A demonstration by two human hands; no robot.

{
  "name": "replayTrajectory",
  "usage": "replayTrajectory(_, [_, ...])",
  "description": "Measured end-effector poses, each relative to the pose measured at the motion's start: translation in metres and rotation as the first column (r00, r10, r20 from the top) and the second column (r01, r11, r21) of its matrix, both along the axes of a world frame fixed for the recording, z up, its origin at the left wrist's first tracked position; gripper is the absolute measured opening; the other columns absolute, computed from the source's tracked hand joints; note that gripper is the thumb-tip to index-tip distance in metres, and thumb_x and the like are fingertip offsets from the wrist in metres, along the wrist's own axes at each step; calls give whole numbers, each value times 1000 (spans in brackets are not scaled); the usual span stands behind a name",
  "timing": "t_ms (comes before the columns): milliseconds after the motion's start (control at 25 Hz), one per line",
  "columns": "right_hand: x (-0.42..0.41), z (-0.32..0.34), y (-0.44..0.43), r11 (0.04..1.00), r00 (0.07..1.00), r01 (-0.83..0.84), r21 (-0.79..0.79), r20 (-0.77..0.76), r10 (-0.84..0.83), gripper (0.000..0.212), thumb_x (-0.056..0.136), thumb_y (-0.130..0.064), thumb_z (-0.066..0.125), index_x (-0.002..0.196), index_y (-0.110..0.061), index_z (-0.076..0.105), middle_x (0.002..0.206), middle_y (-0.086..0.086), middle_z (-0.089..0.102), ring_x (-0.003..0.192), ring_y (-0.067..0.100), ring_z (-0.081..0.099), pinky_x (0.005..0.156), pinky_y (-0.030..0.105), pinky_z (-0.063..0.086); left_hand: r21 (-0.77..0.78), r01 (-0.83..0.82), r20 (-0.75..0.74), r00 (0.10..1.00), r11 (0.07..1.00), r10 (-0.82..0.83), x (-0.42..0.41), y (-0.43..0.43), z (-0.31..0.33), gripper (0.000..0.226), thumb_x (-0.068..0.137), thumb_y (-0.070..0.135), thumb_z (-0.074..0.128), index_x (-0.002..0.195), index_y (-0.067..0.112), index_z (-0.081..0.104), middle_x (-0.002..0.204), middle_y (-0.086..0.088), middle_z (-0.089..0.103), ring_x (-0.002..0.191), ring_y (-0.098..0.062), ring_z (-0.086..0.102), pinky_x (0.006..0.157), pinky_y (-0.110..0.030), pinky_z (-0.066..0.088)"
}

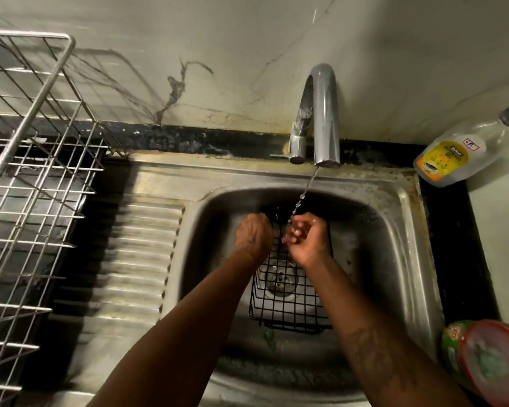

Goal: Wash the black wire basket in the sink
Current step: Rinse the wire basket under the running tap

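The black wire basket (pixel 288 304) lies in the sink (pixel 406 218) basin, over the drain (pixel 279 282). At its 12 o'clock end the left hand (pixel 254 235) curls its fingers down over the rim and grips it. The right hand (pixel 307 240), just beside, has its fingers curled under a thin trickle from the tap (pixel 323 113); whether it holds a wire I cannot tell. A bottle (pixel 453 160) lies at the sink's 2 o'clock, its yellow label upside down and unreadable. A red-lidded tub (pixel 491 365) sits at 4 o'clock, lettering blurred. A steel dish rack (pixel 36 186) stands at 9 o'clock.
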State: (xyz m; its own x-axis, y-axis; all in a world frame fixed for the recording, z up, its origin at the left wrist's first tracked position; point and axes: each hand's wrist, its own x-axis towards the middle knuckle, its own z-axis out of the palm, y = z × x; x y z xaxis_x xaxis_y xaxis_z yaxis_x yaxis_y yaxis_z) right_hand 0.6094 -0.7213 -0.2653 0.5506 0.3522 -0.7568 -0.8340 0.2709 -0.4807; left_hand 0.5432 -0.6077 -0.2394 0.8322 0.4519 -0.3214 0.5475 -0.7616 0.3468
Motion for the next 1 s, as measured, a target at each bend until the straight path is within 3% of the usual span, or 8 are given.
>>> replayTrajectory(120, [6, 13, 3, 984, 987, 159, -74, 20, -158, 27, 71, -7, 51, 56, -23, 34, 53, -7, 28, 41, 9, 23, 39, 22, 19, -37, -56, 10, 998, 998, 57, -2, 2, -7, 31, 96, 13, 37, 92, 3, 66, 96, -21, 67, 95, -39, 63, 82, -42, 50])
replayTrajectory(280, [-11, 13, 10, 908, 952, -53, -416, 253, 171, 21, 76, -5, 51, 67, -23, 48, 63, -4, 35, 47, 11, 32, 41, 23, 27, -49, -71, 31, 997, 996, 73, -8, 3, -6, 30, 97, 14, 38, 91, 4, 66, 91, -17, 65, 91, -35, 64, 75, -38, 48])
replayTrajectory(320, [-16, 12, 6, 815, 850, -180, -551, 330, 411, 20, 85, -7, 51, 82, -25, 59, 67, -3, 44, 53, 14, 42, 46, 26, 34, -58, -72, 43, 996, 996, 74, -8, 4, -4, 29, 97, 15, 39, 91, 3, 66, 92, -17, 66, 91, -36, 64, 74, -38, 49])
replayTrajectory(400, [-27, 5, -5, 247, 185, -389, -888, 187, 965, 25, 100, -24, 48, 119, -30, 64, 84, 4, 65, 72, 23, 64, 61, 34, 48, -60, -67, 41, 997, 996, 69, -4, 4, 0, 30, 97, 16, 41, 93, 2, 67, 96, -20, 67, 93, -38, 64, 77, -40, 51])
replayTrajectory(480, [-31, 5, -10, -193, -207, -200, -961, -152, 967, 40, 99, -36, 53, 139, -34, 52, 107, 7, 70, 97, 28, 67, 77, 37, 53, -64, -85, 25, 996, 994, 86, 0, 4, 3, 29, 96, 13, 42, 95, 2, 68, 99, -21, 67, 95, -40, 64, 79, -41, 52])
replayTrajectory(600, [-16, 5, -11, -157, -30, -48, -986, -156, 987, 33, 92, -33, 61, 123, -23, 64, 107, 10, 68, 100, 30, 66, 80, 36, 54, -75, -91, 18, 996, 993, 93, -3, 4, -7, 32, 96, 14, 37, 83, 7, 66, 85, -17, 65, 88, -39, 66, 69, -38, 51])
replayTrajectory(720, [-12, -9, -16, -66, -75, -28, -997, -64, 995, 25, 84, -26, 67, 108, -17, 70, 104, 11, 69, 98, 30, 68, 78, 34, 56, -72, -21, 47, 999, 997, 25, 7, 5, -10, 36, 98, 18, 37, 81, 5, 66, 79, -18, 67, 84, -42, 67, 66, -37, 49])
replayTrajectory(1000, [-18, -21, -32, 13, 91, -210, -978, -7, 996, 78, 64, -63, 82, 132, -35, 56, 126, -2, 66, 113, 24, 64, 87, 35, 55, -43, 267, -6, 963, 963, -268, 33, 10, -2, 40, 96, 46, 58, 100, 9, 71, 94, -13, 69, 86, -28, 67, 75, -35, 52])
